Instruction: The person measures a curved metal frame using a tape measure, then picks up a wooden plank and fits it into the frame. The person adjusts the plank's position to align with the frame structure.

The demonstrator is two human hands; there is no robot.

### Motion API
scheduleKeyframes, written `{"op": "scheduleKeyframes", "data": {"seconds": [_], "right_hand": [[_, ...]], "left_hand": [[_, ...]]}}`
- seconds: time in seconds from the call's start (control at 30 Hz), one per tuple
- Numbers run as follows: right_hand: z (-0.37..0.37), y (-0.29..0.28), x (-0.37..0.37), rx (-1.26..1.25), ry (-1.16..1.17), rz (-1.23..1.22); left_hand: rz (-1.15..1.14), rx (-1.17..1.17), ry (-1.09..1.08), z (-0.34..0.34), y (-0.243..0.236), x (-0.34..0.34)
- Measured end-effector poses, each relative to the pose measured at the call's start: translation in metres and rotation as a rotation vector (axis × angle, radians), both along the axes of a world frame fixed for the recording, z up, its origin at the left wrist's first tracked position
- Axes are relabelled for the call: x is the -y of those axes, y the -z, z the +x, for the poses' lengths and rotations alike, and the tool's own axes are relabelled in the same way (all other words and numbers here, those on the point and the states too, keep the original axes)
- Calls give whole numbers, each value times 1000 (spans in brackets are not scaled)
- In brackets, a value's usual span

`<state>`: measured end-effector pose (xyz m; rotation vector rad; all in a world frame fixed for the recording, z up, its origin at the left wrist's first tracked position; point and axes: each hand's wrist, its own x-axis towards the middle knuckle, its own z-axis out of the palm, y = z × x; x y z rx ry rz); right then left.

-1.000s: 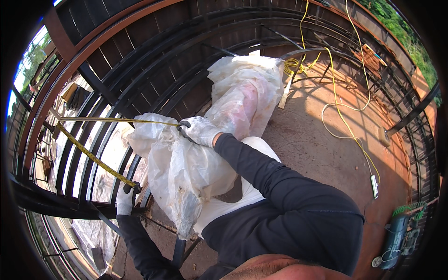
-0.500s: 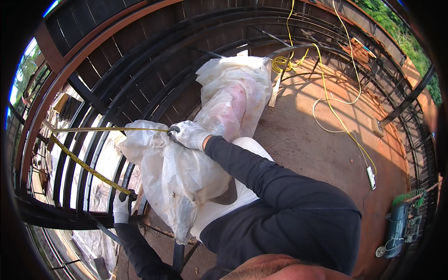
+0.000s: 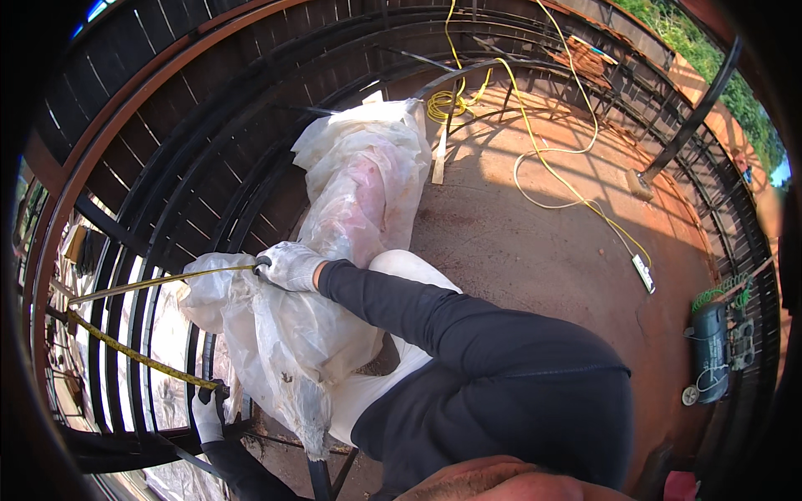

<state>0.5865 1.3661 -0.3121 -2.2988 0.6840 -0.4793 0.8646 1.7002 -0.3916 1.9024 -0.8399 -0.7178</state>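
Two gloved grips: one left grip and one right grip. Two stretches of measuring tape show, one at each grip. Two dark sleeves. One power strip, one tank, one green hose. At least two cords, a yellow cord and a pale cord, plus one yellow coil. One slanting post, one wood strip, one red scrap. Whether the plastic sheeting is one piece or several cannot be told.
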Motion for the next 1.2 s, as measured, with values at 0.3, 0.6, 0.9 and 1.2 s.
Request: {"op": "scheduleKeyframes", "data": {"seconds": [0.3,0.6,0.9,1.2], "right_hand": [[-1,1,-1,-1,20,-1],[-1,3,-2,15,24,-15],[-3,-1,-3,27,10,-17],[-4,-2,-1,8,10,13]], "left_hand": [[78,-5,46,-5,-4,6],[10,-52,0,-10,-5,3],[10,-52,-27,16,27,-5],[45,-60,4,-4,8,2]]}}
